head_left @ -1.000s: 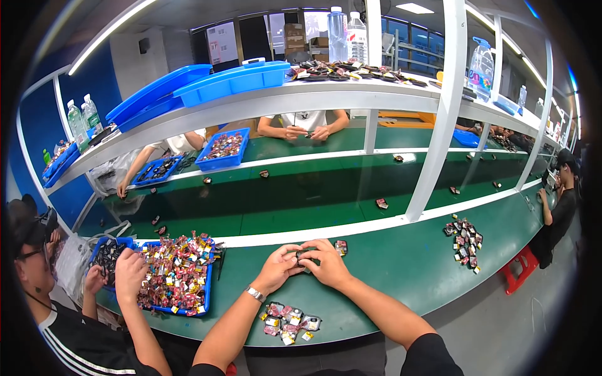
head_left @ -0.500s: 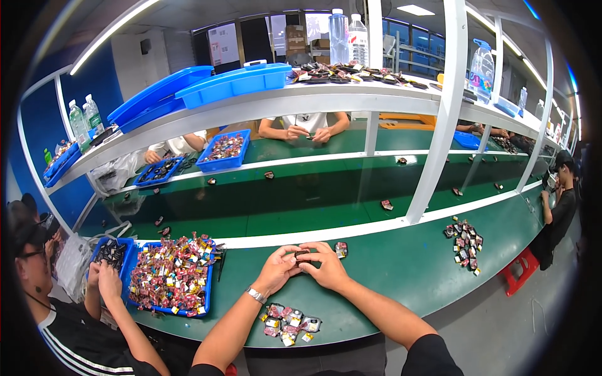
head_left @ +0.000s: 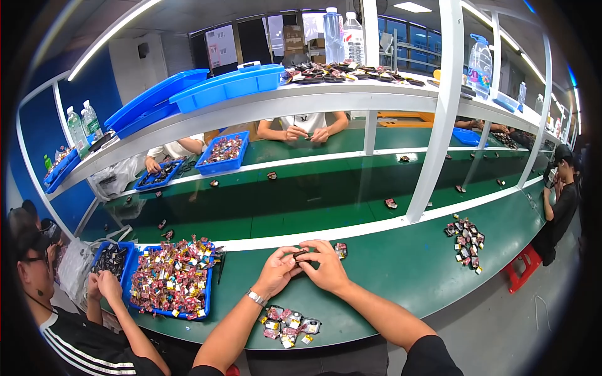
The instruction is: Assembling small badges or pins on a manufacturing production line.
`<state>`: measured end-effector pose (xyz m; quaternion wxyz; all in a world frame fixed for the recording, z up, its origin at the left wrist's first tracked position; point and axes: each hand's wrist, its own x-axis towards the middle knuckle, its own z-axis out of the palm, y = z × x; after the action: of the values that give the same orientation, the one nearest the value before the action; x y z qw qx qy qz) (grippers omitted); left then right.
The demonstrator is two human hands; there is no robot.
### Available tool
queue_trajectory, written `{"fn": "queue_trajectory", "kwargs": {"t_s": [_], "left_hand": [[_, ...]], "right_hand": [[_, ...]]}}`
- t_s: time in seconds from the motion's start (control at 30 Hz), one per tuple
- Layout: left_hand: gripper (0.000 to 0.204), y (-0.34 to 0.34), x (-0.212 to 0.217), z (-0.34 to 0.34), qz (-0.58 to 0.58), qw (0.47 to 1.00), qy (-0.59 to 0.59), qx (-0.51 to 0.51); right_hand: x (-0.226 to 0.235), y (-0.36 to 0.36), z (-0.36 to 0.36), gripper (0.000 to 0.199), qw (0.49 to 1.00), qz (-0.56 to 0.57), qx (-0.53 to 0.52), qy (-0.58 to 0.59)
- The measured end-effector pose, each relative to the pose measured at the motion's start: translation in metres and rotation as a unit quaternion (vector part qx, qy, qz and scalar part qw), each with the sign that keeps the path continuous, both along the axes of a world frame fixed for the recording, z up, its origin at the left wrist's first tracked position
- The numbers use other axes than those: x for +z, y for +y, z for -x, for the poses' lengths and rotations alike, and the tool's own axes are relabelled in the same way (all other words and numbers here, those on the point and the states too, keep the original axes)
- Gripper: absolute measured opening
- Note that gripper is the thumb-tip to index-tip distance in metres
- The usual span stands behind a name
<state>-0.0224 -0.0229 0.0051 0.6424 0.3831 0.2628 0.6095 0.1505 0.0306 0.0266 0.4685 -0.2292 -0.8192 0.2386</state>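
Observation:
Between the fingertips of both my hands is a small, dark, flat piece (head_left: 301, 255), mostly covered by the fingers, so its exact kind does not show. My left hand (head_left: 278, 271), with a metal watch on the wrist, grips it from the left. The fingers of my right hand (head_left: 326, 268) close over it from the right. Just beyond my right hand lies a small electronic assembly (head_left: 340, 250) with a pale patch. Nearer, between my forearms, several similar black-cased assemblies (head_left: 290, 326) with red and yellow parts lie in a cluster on the green table (head_left: 382, 276).
At left stand a blue tray (head_left: 209, 289) heaped with small parts and a smaller blue tray (head_left: 130, 252) of black pieces, where a co-worker's hands (head_left: 105, 285) work. More assemblies (head_left: 465, 243) lie at right. A white post (head_left: 433, 125) and shelf rise ahead, before a green conveyor belt (head_left: 295, 216).
Pieces on the green belt have shifted slightly to the right. My hands stay nearly in place around the dark piece, with only slight finger movement.

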Motion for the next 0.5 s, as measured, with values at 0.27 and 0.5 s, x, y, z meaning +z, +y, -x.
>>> {"fn": "queue_trajectory", "kwargs": {"t_s": [0.27, 0.5], "left_hand": [[0.027, 0.001, -0.005, 0.001, 0.003, 1.000, -0.005, -0.007], [0.024, 0.000, 0.000, 0.001, -0.013, 1.000, 0.013, 0.020]], "right_hand": [[-0.002, -0.001, 0.002, 0.016, 1.000, 0.021, 0.004, 0.012], [0.003, -0.004, 0.002, 0.016, 1.000, -0.014, 0.001, 0.013]]}}
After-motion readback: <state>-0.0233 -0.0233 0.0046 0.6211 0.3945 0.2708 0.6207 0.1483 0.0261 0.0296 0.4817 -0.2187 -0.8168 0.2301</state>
